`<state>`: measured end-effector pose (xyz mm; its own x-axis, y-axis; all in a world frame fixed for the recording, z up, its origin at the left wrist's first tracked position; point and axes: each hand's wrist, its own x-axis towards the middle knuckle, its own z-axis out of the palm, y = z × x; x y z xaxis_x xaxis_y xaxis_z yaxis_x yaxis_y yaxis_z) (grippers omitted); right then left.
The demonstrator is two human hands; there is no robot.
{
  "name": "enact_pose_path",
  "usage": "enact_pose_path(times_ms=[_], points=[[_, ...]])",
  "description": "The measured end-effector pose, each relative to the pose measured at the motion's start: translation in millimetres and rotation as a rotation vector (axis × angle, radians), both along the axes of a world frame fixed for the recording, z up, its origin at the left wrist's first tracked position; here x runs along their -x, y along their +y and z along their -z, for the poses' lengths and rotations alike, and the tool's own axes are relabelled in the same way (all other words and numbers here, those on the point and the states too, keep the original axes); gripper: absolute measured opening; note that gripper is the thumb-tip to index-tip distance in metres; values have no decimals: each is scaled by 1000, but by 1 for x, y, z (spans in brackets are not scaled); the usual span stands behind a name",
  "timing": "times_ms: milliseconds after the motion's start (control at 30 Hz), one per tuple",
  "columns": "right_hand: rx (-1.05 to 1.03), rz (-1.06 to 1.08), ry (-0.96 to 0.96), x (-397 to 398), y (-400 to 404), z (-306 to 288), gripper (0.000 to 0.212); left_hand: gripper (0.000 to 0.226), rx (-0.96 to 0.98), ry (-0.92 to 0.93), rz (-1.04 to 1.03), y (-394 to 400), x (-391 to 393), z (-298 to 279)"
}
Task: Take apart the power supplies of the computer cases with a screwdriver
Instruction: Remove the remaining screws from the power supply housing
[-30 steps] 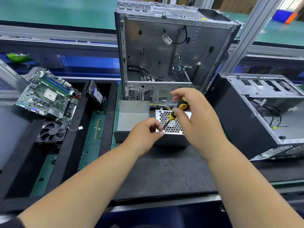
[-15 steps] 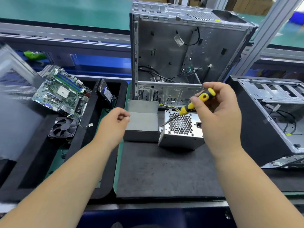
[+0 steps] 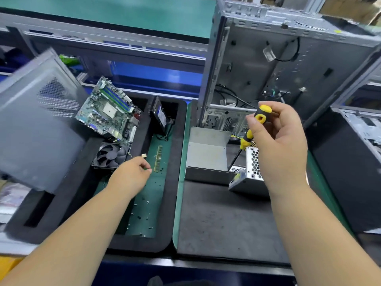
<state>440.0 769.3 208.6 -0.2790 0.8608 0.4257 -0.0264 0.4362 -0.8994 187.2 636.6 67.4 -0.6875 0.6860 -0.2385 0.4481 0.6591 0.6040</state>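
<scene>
The silver power supply [image 3: 253, 166], with a perforated face, lies tilted on the black mat [image 3: 222, 223] in front of the upright open computer case [image 3: 278, 69]. A bent grey metal cover [image 3: 206, 153] sits just left of it. My right hand [image 3: 282, 141] grips a yellow-and-black screwdriver [image 3: 246, 139] above the power supply, its tip pointing down beside the unit without touching it. My left hand [image 3: 129, 176] hovers over the green floor of the foam tray [image 3: 152, 203], thumb and forefinger pinched on a tiny dark piece that looks like a screw.
Several loose screws and a memory stick [image 3: 158, 159] lie in the tray. Further left are a motherboard [image 3: 109, 112], a fan [image 3: 111, 155], a hard drive [image 3: 159, 115] and a grey side panel [image 3: 35, 124]. A second case [image 3: 354, 153] lies at the right.
My left hand left the screwdriver tip at the power supply and travelled left over the tray, still pinched. My right hand lifted the screwdriver off the unit. The view swung left.
</scene>
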Motion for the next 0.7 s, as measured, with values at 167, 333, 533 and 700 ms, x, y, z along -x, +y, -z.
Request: enact_pose_path(times_ms=[167, 333, 533, 700], points=[[-118, 34, -130, 3, 6, -7, 32, 5, -36, 4, 60, 9, 11, -4], [-242, 9, -292, -22, 21, -10, 41, 10, -210, -113, 171, 40, -1, -24], [-233, 48, -589, -77, 62, 8, 34, 11, -367, -284, 302, 85, -66, -56], [-25, 95, -979, -101, 100, 31, 20, 9, -301, -318, 404, 121, -122, -68]])
